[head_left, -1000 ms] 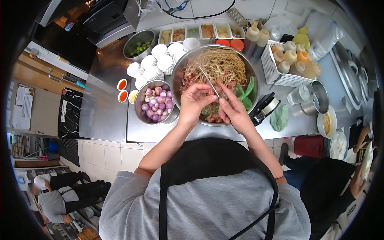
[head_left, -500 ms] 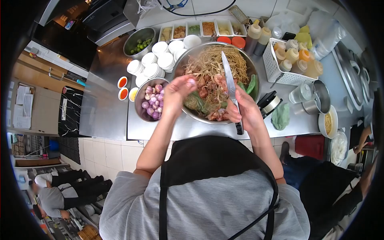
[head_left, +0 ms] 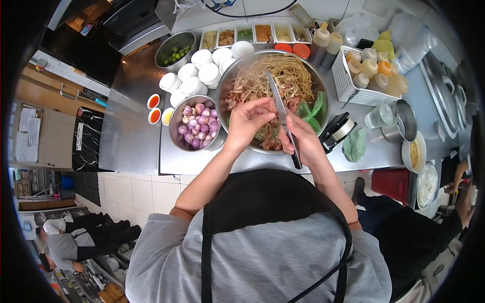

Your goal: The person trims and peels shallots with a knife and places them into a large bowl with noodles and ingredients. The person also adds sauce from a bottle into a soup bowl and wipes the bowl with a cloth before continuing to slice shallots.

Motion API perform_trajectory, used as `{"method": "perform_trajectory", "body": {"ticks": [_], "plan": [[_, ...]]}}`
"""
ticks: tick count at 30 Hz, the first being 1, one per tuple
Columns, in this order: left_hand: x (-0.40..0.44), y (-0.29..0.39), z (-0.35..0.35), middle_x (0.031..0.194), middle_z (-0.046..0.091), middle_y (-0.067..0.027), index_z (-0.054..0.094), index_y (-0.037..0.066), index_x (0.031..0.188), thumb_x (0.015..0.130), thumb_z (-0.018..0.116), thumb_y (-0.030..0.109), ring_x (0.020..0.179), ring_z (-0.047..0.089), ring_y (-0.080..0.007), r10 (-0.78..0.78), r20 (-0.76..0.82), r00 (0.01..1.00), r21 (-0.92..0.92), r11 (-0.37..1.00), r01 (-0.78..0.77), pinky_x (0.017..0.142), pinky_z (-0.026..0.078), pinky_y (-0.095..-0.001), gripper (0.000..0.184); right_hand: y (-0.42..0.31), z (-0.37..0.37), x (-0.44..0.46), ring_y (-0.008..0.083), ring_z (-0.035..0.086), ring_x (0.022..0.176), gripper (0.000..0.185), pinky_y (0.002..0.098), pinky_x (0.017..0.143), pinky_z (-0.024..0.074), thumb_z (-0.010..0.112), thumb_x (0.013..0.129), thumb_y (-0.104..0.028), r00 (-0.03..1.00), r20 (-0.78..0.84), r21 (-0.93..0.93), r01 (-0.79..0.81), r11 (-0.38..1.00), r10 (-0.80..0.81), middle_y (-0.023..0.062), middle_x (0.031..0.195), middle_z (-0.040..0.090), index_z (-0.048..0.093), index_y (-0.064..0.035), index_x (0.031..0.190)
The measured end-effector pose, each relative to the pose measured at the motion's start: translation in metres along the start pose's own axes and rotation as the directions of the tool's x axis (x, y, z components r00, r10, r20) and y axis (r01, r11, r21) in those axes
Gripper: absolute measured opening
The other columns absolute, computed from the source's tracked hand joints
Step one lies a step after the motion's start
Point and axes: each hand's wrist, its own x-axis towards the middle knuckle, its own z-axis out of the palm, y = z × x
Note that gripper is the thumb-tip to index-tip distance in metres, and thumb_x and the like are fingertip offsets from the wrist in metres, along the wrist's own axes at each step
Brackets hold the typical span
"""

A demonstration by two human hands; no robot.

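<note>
My right hand [head_left: 305, 137] grips the dark handle of a kitchen knife [head_left: 278, 96], its blade angled up and leftward over a large metal bowl [head_left: 324, 83]. My left hand [head_left: 248, 123] is pinched close beside the blade on a small shallot, mostly hidden by the fingers. Below my hands, the large bowl holds a heap of dry tan root-like strands [head_left: 285, 70], reddish-brown skins or scraps, and a green plastic bag [head_left: 316, 112]. To the left, purple shallots [head_left: 194, 125], some paler, fill a smaller metal bowl [head_left: 173, 132].
White cup stacks [head_left: 192, 87], sauce cups [head_left: 154, 115] and a bowl of green limes [head_left: 177, 54] stand left. Condiment trays [head_left: 245, 36] line the back. A white basket of squeeze bottles [head_left: 353, 96], a tape dispenser [head_left: 337, 132] and a green cloth [head_left: 354, 145] are right. Other people stand nearby.
My left hand has moved right, from beside the shallot bowl to the knife blade, bringing the shallot with it. The knife has shifted slightly left and tilted more.
</note>
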Motion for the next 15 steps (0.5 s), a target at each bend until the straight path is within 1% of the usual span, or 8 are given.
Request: {"method": "perform_trajectory", "body": {"ticks": [2,4,5,7,8,11,13,15], "plan": [[0.001,0.0,-0.001,0.09,0.06,-0.0079,0.052,-0.002,0.11,0.074,0.061,-0.004,0.082,0.058,-0.0114,0.019,-0.012,1.0,0.0,1.0,-0.019,0.073,0.047,-0.0231,0.037,0.001,0.0,0.0,0.0056,0.031,0.043,0.044,0.0187,0.039,0.0261,0.038,0.092,-0.024,1.0,-0.022,-0.014,0.012,1.0,-0.012,-0.0022,0.054,0.037,0.028,-0.0103,0.132],[0.002,0.0,-0.001,0.089,0.06,-0.0076,0.052,-0.002,0.11,0.074,0.06,-0.005,0.081,0.057,-0.0112,-0.02,0.024,1.0,-0.06,0.998,0.021,0.074,0.047,-0.0239,0.037,0.003,0.002,-0.001,0.0051,0.032,0.043,0.043,0.0182,0.039,0.0264,0.037,0.092,-0.023,0.995,-0.047,-0.164,0.084,0.983,-0.092,-0.0025,0.053,0.037,0.029,-0.0102,0.132],[0.002,0.001,0.0,0.089,0.06,-0.0076,0.052,-0.002,0.11,0.074,0.06,-0.005,0.081,0.057,-0.0112,-0.021,0.024,0.999,-0.06,0.998,0.022,0.074,0.047,-0.0239,0.037,0.003,0.0,0.0,0.0051,0.032,0.043,0.043,0.0182,0.039,0.0264,0.037,0.092,-0.023,0.995,-0.047,-0.164,0.083,0.983,-0.092,-0.0025,0.053,0.037,0.029,-0.0102,0.132],[0.001,0.007,0.001,0.088,0.06,-0.0069,0.052,-0.002,0.108,0.073,0.061,-0.005,0.08,0.057,-0.0105,-0.142,0.03,0.989,-0.153,0.977,0.145,0.073,0.047,-0.0232,0.036,0.004,-0.006,0.003,0.005,0.033,0.043,0.042,0.0169,0.04,0.0288,0.035,0.093,-0.027,0.991,-0.071,-0.313,0.084,0.946,-0.111,-0.001,0.055,0.039,0.031,-0.012,0.132],[0.001,0.004,-0.001,0.088,0.06,-0.0069,0.052,-0.002,0.108,0.073,0.061,-0.005,0.08,0.057,-0.0105,-0.144,0.031,0.989,-0.153,0.977,0.147,0.073,0.047,-0.0232,0.036,0.004,-0.006,0.002,0.005,0.033,0.043,0.042,0.0169,0.04,0.0288,0.035,0.093,-0.027,0.991,-0.072,-0.312,0.083,0.946,-0.111,-0.001,0.055,0.039,0.031,-0.012,0.132],[0.003,-0.004,-0.005,0.088,0.061,-0.0066,0.053,-0.002,0.105,0.074,0.06,-0.005,0.08,0.058,-0.0107,-0.085,0.0,0.996,-0.093,0.992,0.084,0.073,0.047,-0.0229,0.032,0.004,-0.004,0.002,0.0048,0.033,0.043,0.042,0.017,0.04,0.0293,0.035,0.093,-0.025,0.99,-0.053,-0.299,0.107,0.948,-0.128,-0.001,0.054,0.039,0.029,-0.0125,0.133],[0.001,-0.003,-0.006,0.087,0.061,-0.0067,0.054,-0.002,0.102,0.075,0.059,-0.004,0.08,0.058,-0.011,0.007,-0.042,0.999,0.102,0.995,-0.003,0.073,0.047,-0.0227,0.028,0.004,0.003,-0.001,0.0047,0.034,0.043,0.042,0.0169,0.04,0.0293,0.036,0.092,-0.022,0.99,-0.054,-0.404,0.1,0.909,-0.133,-0.0011,0.055,0.04,0.029,-0.0117,0.132],[0.001,-0.002,-0.006,0.087,0.061,-0.007,0.054,-0.002,0.102,0.075,0.059,-0.005,0.081,0.058,-0.0112,0.003,-0.039,0.999,0.093,0.996,0.001,0.073,0.047,-0.0225,0.028,0.003,0.003,-0.001,0.0046,0.034,0.043,0.041,0.0169,0.04,0.0292,0.036,0.092,-0.021,0.99,-0.065,-0.4,0.087,0.913,-0.123,-0.0013,0.054,0.04,0.031,-0.0109,0.132]]}}
